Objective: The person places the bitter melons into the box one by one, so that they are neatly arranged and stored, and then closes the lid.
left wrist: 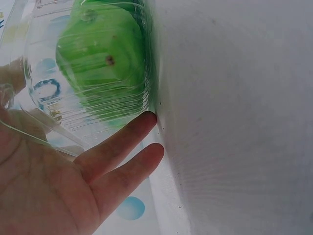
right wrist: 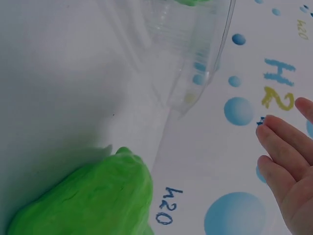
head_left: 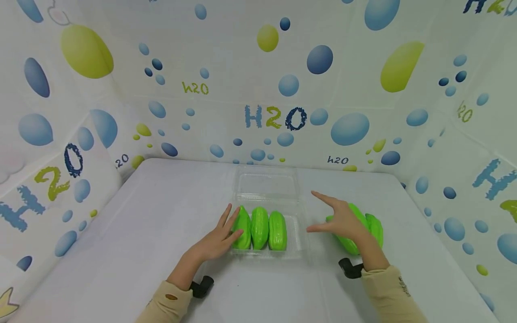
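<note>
A clear plastic clamshell box (head_left: 298, 233) lies with its lid (head_left: 266, 184) folded back. Three bright green, ridged, cucumber-like vegetables (head_left: 260, 228) stand side by side in its base, leaving the right part bare. My left hand (head_left: 218, 237) is at the box's left side, fingers spread over the rim and leftmost vegetable. In the left wrist view two straight fingers (left wrist: 122, 147) lie along the outer wall. My right hand (head_left: 343, 220) is spread and holds nothing, above several more green vegetables (head_left: 375, 231) that it partly hides. One vegetable (right wrist: 93, 196) looms large in the right wrist view.
A white-covered table (head_left: 169, 202) carries everything. Behind it and at both sides hangs a white curtain (head_left: 226, 54) with blue and green spots and H2O lettering. Black wrist cameras (head_left: 202, 287) stick out beside both sleeves.
</note>
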A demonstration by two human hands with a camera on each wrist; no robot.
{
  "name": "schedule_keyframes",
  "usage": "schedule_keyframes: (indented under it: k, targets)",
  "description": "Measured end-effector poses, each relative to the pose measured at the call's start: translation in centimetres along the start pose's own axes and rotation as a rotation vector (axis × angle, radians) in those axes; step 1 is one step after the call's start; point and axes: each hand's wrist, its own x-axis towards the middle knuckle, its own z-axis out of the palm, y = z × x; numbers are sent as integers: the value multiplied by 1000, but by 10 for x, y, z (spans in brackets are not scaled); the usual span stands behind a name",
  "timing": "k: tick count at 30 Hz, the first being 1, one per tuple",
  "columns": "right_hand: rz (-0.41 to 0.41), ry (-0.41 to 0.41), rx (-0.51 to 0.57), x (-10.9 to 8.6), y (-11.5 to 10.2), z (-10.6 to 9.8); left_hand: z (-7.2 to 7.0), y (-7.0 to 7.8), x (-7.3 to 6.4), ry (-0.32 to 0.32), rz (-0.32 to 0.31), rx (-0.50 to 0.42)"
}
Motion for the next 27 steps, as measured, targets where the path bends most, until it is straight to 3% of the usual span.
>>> schedule_keyframes:
  k: [14, 19, 27]
  targets:
    - [11, 46, -74, -10, 18, -8, 0, -2, 0, -5, 7, -6]
    - [46, 34, -62, -14, 21, -13, 0, -2, 0, -5, 11, -8]
    - [37, 11, -103, -18, 34, -20, 0, -3, 0, -6, 9, -5]
